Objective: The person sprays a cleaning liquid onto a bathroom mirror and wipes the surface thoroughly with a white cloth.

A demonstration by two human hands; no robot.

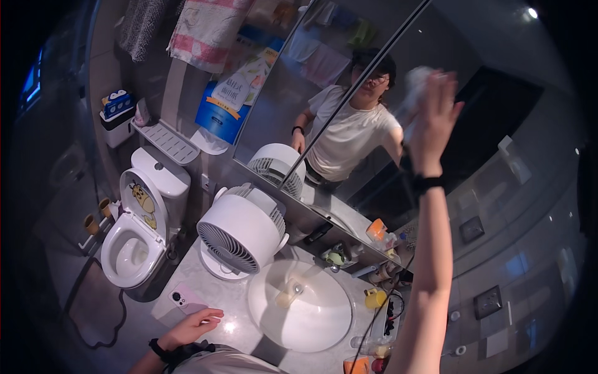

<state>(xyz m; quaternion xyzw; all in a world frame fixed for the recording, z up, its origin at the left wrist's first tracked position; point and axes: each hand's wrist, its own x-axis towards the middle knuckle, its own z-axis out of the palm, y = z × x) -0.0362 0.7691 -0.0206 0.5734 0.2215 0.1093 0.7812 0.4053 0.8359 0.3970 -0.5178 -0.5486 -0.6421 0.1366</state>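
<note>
My right hand (434, 121) is raised flat against the mirror (467, 112) of the wall cabinet. A blurred whitish patch shows beside its fingers; whether it is a cloth under the palm or a reflection, I cannot tell. My left hand (196, 325) hovers or rests at the counter's edge, fingers slightly apart, with nothing in it. Just beyond its fingers lies a pink phone (184, 298) on the marble-look counter (233, 299). The mirror reflects a person in a white T-shirt.
A white fan (243, 229) stands on the counter left of the oval washbasin (322, 322). Beyond the counter is an open toilet (133, 257). A yellow mug (375, 298), bottles and a thin dark cable are at the right. Towels (205, 32) hang at upper left.
</note>
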